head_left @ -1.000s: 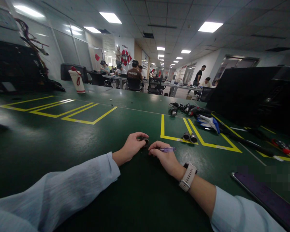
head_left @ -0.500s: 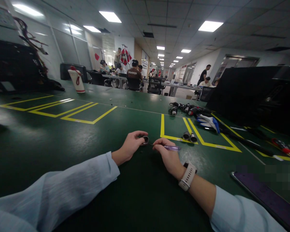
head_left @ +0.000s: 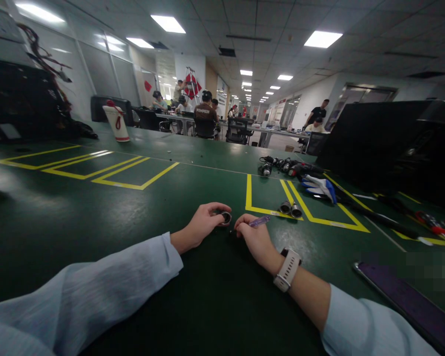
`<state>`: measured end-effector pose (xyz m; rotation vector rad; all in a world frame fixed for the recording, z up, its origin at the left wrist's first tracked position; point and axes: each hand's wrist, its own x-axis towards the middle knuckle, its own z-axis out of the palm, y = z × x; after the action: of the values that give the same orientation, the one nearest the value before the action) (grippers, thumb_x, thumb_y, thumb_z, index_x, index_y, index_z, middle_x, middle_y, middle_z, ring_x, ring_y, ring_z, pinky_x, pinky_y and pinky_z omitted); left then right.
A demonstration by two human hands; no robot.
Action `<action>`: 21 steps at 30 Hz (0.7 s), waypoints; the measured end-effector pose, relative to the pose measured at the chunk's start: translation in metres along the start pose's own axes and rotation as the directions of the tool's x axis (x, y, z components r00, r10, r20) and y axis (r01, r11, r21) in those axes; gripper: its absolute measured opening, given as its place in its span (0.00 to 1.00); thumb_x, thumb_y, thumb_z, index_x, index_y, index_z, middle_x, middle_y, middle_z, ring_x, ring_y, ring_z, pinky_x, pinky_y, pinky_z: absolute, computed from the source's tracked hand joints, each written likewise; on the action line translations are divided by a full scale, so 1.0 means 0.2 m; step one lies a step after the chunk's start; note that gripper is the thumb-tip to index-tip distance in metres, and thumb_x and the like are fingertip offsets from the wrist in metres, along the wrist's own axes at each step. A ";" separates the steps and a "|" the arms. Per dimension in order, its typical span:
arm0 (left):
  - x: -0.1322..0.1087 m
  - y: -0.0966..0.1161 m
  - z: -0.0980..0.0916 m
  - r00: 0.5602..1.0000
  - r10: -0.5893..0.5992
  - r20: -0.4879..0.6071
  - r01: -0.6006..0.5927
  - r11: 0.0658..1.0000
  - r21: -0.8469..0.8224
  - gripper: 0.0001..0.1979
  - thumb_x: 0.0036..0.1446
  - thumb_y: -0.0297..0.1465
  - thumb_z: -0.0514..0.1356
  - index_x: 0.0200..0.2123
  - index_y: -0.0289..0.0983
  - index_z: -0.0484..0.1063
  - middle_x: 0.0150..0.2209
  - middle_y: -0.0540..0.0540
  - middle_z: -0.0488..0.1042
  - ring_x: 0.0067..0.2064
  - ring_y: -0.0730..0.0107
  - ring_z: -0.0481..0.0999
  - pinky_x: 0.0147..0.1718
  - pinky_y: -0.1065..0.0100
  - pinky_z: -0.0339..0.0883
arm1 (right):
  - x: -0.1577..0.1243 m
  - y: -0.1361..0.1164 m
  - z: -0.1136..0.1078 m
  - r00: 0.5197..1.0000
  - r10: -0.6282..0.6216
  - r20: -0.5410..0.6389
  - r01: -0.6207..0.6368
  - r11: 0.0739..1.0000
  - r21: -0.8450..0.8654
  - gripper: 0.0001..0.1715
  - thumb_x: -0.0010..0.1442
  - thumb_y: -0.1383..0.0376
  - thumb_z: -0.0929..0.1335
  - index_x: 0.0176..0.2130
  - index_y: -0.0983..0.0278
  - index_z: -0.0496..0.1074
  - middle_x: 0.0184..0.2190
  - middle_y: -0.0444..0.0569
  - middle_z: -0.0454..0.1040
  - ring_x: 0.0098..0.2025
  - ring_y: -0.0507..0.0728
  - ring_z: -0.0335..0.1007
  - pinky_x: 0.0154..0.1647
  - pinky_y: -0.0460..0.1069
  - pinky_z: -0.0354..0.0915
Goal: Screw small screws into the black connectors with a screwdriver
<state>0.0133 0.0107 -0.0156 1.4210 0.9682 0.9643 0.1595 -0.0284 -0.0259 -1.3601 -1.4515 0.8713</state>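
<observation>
- Head view, nearest: two pale blue sleeves (head_left: 96, 291) rest on the dark green worktop (head_left: 77, 217). A watch (head_left: 288, 269) with a pale strap sits on the right wrist, and a flat dark purple slab (head_left: 404, 301) lies at the near right.
- The left hand (head_left: 202, 225) has its grip clamped on a small metal ring (head_left: 226, 216). Thumb and fingertips pinch it low over the worktop, near the middle.
- The right hand (head_left: 252, 236) has its grip closed round a slim purple tool (head_left: 259, 221), just right of the ring. The tool's tip is hidden, so I cannot tell whether it touches the ring.
- The ring looks rigid, light and smooth, so it would probably slip or roll if let go; a pinch across its outer wall suits it best. The tool looks thin and light, best held pen-fashion close to the tip.
- Beyond the hands, two short metal cylinders (head_left: 291, 209) lie side by side on a yellow tape line (head_left: 249, 195).
- Farther right are a white and blue glove (head_left: 321, 187), a cluster of dark connectors (head_left: 282, 165) and a red-handled screwdriver (head_left: 430, 223).
- A white cup (head_left: 116, 123) with red markings stands upright at the far left; its contents are not visible. A large black case (head_left: 385, 143) stands at the right, its inside out of view.
- Farthest back, other people sit and stand at tables (head_left: 274, 132).
</observation>
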 end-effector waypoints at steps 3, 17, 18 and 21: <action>0.00 -0.01 -0.01 0.999 0.009 0.047 -0.012 0.998 0.054 0.13 0.45 0.21 0.59 0.37 0.32 0.73 0.37 0.44 0.75 0.38 0.65 0.75 0.41 0.61 0.70 | 0.01 0.01 0.00 1.000 -0.008 0.006 0.008 1.000 0.004 0.08 0.44 0.70 0.60 0.20 0.63 0.66 0.16 0.42 0.65 0.22 0.52 0.61 0.25 0.46 0.55; 0.01 0.01 -0.01 0.998 -0.002 -0.062 0.001 1.000 -0.016 0.18 0.44 0.19 0.59 0.41 0.32 0.73 0.42 0.40 0.74 0.44 0.61 0.74 0.46 0.59 0.67 | -0.03 -0.03 -0.01 0.973 -0.221 -0.057 0.224 0.973 0.047 0.06 0.51 0.69 0.64 0.27 0.64 0.71 0.24 0.44 0.72 0.28 0.53 0.67 0.29 0.46 0.62; 0.01 0.01 -0.01 0.998 0.003 -0.058 -0.004 1.000 -0.030 0.18 0.44 0.19 0.59 0.41 0.32 0.73 0.44 0.40 0.74 0.44 0.61 0.73 0.46 0.59 0.67 | -0.03 -0.03 -0.01 0.967 -0.247 -0.062 0.250 0.968 0.038 0.06 0.51 0.68 0.64 0.29 0.65 0.72 0.26 0.45 0.74 0.29 0.53 0.69 0.31 0.47 0.63; 0.01 0.01 -0.01 0.999 0.009 -0.043 -0.011 0.999 -0.050 0.18 0.44 0.20 0.59 0.42 0.31 0.73 0.45 0.40 0.73 0.44 0.62 0.74 0.46 0.59 0.68 | -0.03 -0.02 0.00 0.954 -0.289 -0.075 0.293 0.955 0.038 0.07 0.53 0.67 0.65 0.31 0.64 0.74 0.29 0.47 0.76 0.32 0.54 0.71 0.34 0.47 0.65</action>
<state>0.0128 0.0122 -0.0135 1.3689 0.9631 1.0233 0.1591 -0.0339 -0.0231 -1.0934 -1.5201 0.6582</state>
